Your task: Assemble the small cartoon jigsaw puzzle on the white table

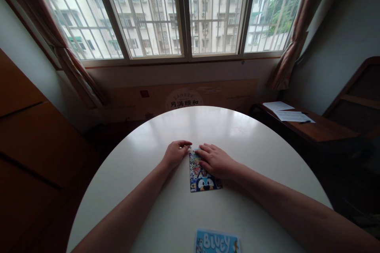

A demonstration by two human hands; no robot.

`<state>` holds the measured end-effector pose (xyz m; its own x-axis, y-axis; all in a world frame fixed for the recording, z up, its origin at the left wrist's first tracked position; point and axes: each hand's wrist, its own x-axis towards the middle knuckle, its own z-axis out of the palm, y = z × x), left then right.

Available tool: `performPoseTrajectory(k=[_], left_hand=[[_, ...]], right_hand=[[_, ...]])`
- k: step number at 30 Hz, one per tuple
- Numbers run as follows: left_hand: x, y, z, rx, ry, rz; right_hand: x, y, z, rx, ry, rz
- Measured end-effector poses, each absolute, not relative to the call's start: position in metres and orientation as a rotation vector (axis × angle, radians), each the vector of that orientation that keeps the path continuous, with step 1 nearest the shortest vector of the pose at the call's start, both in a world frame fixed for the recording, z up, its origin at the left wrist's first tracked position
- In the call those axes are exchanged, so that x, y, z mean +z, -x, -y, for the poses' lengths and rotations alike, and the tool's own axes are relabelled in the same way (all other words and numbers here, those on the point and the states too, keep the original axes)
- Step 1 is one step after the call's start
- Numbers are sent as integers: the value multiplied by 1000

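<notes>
A small rectangular picture board lies flat on the white round table, crowded with colourful figures and a blue cartoon dog face at its near edge. My right hand rests palm down across its upper right part with fingers spread, hiding that area. At the board's far left corner, my left hand has thumb and fingers pinched together. A tiny bit of something shows at those fingertips, too small to name. Nearer to me lies a light blue "BLUEY" booklet or packet, cut off by the frame's bottom.
The white table has a curved far edge. To the right stands a brown side table with papers and a pen on it. A wooden cabinet is at left, and barred windows with curtains are ahead.
</notes>
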<state>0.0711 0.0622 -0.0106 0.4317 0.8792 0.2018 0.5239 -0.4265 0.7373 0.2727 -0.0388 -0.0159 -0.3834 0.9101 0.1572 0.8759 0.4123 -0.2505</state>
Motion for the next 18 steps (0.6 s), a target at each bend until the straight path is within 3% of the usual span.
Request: performPoseTrajectory(k=[18], left_hand=[[-13, -46, -67, 725, -2553, -1338]], right_hand=[[-20, -283, 40, 153, 1524, 2151]])
